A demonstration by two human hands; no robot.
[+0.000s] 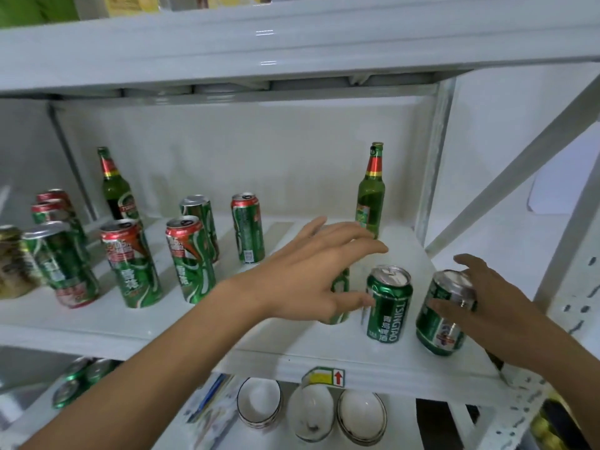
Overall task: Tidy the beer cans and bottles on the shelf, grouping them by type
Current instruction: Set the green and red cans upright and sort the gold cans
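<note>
Beer cans and bottles all sit on the middle white shelf (292,358), ungrouped so far.

Count, as visible:
- Short green Tsingtao cans: 2 clear. One upright near right (388,303), one tilted at the right edge (443,315). A third green can (341,287) sits mostly hidden behind the left hand; type unclear.
- Tall green cans with red tops: 3 in the centre, near-left one (131,263), near-centre one (190,259), far one (247,227). One silver-topped tall can (201,219) stands behind the near-centre one.
- Left cluster: one silver-topped tall can (60,263) in front, two red-topped cans (52,206) behind it, blurred. A gold-coloured can (11,261) at the far left edge, cut off.
- Green glass bottles: 2, both upright against the back. One far left (115,185), one far right (371,193).

Hands: left hand (311,271) reaches across, fingers spread and relaxed, over the hidden can, thumb tip just beside the upright Tsingtao can; grasping nothing that I can see. Right hand (480,303) grips the tilted can round its top, thumb on the near face.

Lower shelf: three white bowls (311,410), more green cans (81,381) at left, count unclear.
</note>
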